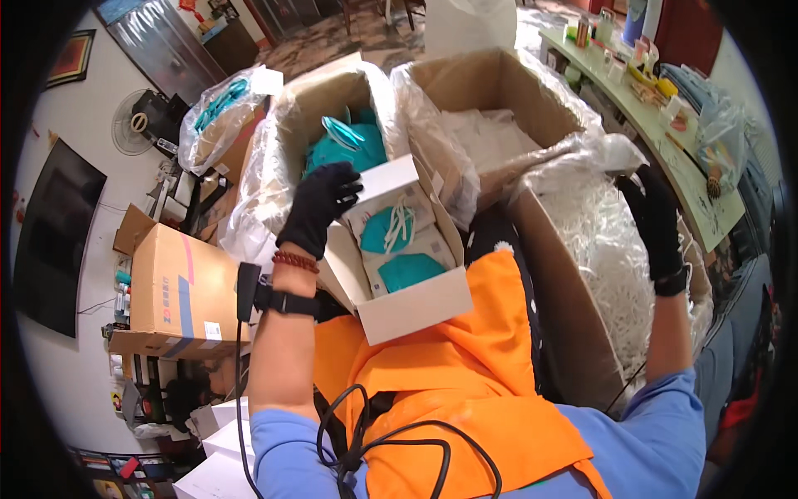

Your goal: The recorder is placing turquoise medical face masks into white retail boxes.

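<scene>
A small white carton (pixel 416 309) lies open across my lap, tilted. Inside are teal folded masks (pixel 411 271), one with white straps (pixel 401 223) on top, and white packets (pixel 432 241). At the carton's far left corner is my left hand (pixel 322 206), in a black glove, its fingers bent but apart; I cannot tell whether they touch the flap. My right hand (pixel 652 218), also gloved in black, hovers over a plastic-lined box (pixel 573 291) heaped with thin white strips (pixel 594 224). Its fingers are apart, with nothing visible in them.
Ahead stand two plastic-lined cartons, one with teal masks (pixel 353 145), one with white pieces (pixel 490 133). A brown carton (pixel 187 287) is at left, near a fan (pixel 137 123). A cluttered green table (pixel 702 183) runs along the right. Black cable (pixel 440 432) crosses my orange apron.
</scene>
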A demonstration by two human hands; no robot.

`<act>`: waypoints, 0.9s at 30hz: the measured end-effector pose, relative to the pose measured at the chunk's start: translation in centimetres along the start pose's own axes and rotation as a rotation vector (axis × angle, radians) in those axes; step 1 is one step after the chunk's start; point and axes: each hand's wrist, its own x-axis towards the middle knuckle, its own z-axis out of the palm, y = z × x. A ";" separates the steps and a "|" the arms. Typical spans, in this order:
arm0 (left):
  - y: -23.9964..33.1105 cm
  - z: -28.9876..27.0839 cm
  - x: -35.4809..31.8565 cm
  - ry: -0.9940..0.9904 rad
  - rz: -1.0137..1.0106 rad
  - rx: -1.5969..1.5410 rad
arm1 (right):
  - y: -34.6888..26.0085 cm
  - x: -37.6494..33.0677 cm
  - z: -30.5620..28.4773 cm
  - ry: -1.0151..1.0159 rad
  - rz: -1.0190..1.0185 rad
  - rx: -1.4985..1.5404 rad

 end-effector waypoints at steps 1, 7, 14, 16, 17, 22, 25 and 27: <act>-1.2 0.8 -1.0 -0.044 0.017 0.124 | 3.6 -0.6 -0.6 -0.057 -0.147 -0.247; -7.3 1.5 -2.4 0.035 0.128 1.532 | 6.2 -1.3 -4.3 -0.444 0.087 -0.836; -12.8 -0.7 4.3 0.166 -0.073 1.497 | 8.8 -1.8 -5.5 -0.249 -0.269 -0.685; -14.6 0.2 4.5 0.303 0.089 1.558 | 9.5 -2.1 -4.1 -0.330 -0.311 -0.944; -14.8 0.4 4.4 0.303 0.081 1.548 | 9.7 -2.2 -3.9 -0.326 -0.371 -0.965; -12.1 -0.5 3.4 0.201 -0.069 1.547 | 4.1 -1.5 0.0 -0.248 -0.238 -0.521; -10.7 0.1 2.4 0.143 -0.077 1.462 | 0.1 -1.2 4.0 -0.174 -0.265 -0.138; -9.7 -0.1 0.5 0.252 0.212 1.352 | -4.2 -0.6 6.7 -0.152 -0.406 -0.154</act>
